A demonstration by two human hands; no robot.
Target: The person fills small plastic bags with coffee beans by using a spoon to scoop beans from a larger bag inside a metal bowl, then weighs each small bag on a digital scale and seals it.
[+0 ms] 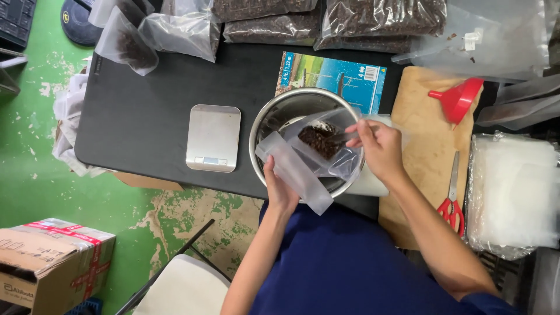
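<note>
1. Left hand [280, 189] — clasped around frosted plastic pouch [303, 160], tilted over steel bowl [274, 119].
2. Right hand [379, 149] — pinching clear scoop [326, 137] of dark dried bits at pouch mouth; best kept over bowl, mouth wide.
3. Digital scale [213, 138] — bare, left of bowl.
4. Red funnel [458, 99], scissors [452, 198] — unused, on board.

A scale [213, 137] lay left of the bowl [280, 111], a funnel [458, 98] and scissors [452, 198] on the board [420, 146] to its right.

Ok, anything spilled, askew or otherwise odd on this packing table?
Little stands out. A few dark crumbs lie loose beside the clear bags at the top right. The left hand holds the pouch over the steel bowl, so nothing spills there.
</note>
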